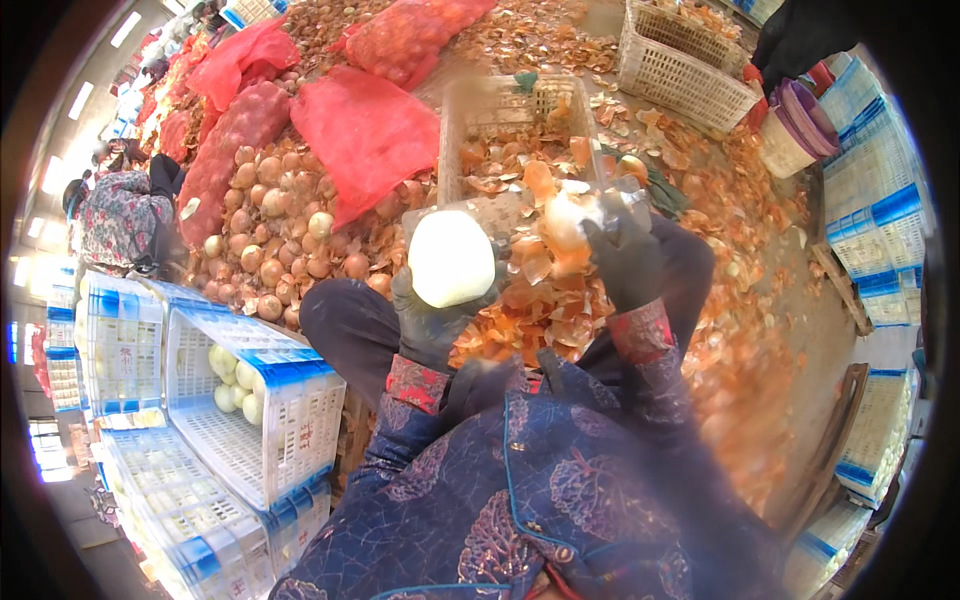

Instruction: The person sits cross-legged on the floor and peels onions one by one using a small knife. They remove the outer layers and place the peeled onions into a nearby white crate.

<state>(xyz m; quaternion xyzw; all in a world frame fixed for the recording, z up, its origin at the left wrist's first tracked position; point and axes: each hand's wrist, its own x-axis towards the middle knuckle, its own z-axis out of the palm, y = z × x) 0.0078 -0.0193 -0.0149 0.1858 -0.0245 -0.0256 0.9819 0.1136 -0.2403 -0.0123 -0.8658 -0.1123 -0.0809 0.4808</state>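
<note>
A large, pale peeled onion [452,259] rests in my gloved left hand [439,315], whose fingers curl round its underside. My gloved right hand [626,251] is raised over my lap at the right, beside a bright, blurred clump of onion skin [566,217]; glare hides whether its fingers hold something. Orange onion skins [536,319] are heaped between my knees. Just beyond my hands stands a dirty plastic crate [448,150] with skins in it. Unpeeled onions [274,202] lie piled at the left of the crate.
A blue-and-white crate [300,442] with several peeled onions [240,382] is at my left. Red mesh sacks [367,135] lie ahead. Another crate [682,90] and a bucket [787,139] stand ahead right. Stacked crates [874,187] line the right side. A person [124,217] sits far left.
</note>
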